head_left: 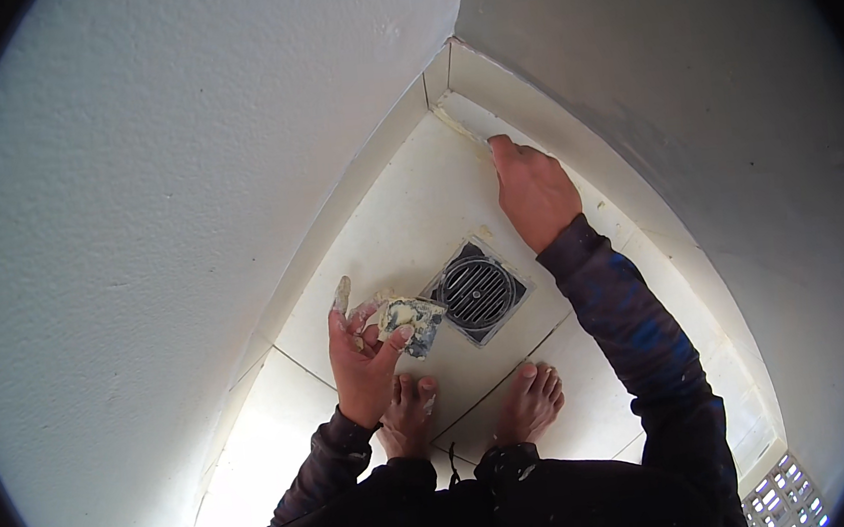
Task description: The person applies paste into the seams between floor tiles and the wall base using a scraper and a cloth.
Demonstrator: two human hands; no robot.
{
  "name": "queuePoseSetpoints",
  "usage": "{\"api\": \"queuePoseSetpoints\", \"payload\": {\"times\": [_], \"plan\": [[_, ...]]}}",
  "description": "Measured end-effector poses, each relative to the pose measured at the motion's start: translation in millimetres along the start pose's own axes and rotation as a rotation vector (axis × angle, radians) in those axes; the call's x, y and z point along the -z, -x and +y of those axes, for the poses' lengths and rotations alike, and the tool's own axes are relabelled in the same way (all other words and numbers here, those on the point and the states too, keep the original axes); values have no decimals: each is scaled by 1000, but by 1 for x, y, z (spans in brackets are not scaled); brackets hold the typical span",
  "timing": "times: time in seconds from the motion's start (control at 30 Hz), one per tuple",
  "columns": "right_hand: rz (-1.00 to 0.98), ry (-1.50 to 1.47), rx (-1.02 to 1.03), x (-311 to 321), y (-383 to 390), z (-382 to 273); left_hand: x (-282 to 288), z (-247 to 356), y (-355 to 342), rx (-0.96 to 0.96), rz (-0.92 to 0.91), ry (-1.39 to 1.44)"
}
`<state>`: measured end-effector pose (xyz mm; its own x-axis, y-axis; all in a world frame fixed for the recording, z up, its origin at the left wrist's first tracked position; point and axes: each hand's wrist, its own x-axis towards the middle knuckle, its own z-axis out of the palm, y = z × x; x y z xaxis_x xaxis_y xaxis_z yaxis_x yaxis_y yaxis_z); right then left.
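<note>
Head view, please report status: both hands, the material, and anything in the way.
Left hand shut on putty-smeared scraper. Right hand fingertip pressed into floor-wall joint near the corner. Floor drain between hands, bare feet below; nothing blocking.

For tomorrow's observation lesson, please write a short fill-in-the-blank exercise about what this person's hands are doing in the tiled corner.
1. The left hand holds a small scraper smeared with pale ____.
2. The right hand presses a fingertip into the joint where the floor tile meets the ____.
3. The square metal ____ sits in the floor between the two hands.
4. The person's feet are ____.

Missing words: paste; wall; drain; bare
</note>
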<state>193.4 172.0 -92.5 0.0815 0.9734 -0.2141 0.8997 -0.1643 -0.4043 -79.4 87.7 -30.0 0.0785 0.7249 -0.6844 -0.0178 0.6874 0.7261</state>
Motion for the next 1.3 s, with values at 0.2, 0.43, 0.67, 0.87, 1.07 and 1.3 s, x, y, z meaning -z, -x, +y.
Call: {"api": "queuePoseSetpoints", "payload": {"times": [0.2, 0.43, 0.67, 0.87, 1.07, 1.3], "plan": [[152, -45, 104, 30, 53, 9, 0, 3, 5, -22, -22, 44], [-65, -141, -10, 22, 137, 42, 3, 3, 6, -62, 31, -93], [133, -214, 205, 0, 39, 1, -1, 4, 7, -113, 9, -71], [98, -431, 425, -32, 14, -27, -10, 16, 12, -107, -6, -75], [-200, -765, 87, 18, 86, -16, -4, 10, 11, -139, 13, -85], [-483, -1481, -430, 27, 142, -51, -6, 21, 6, -133, -147, -17]]}}
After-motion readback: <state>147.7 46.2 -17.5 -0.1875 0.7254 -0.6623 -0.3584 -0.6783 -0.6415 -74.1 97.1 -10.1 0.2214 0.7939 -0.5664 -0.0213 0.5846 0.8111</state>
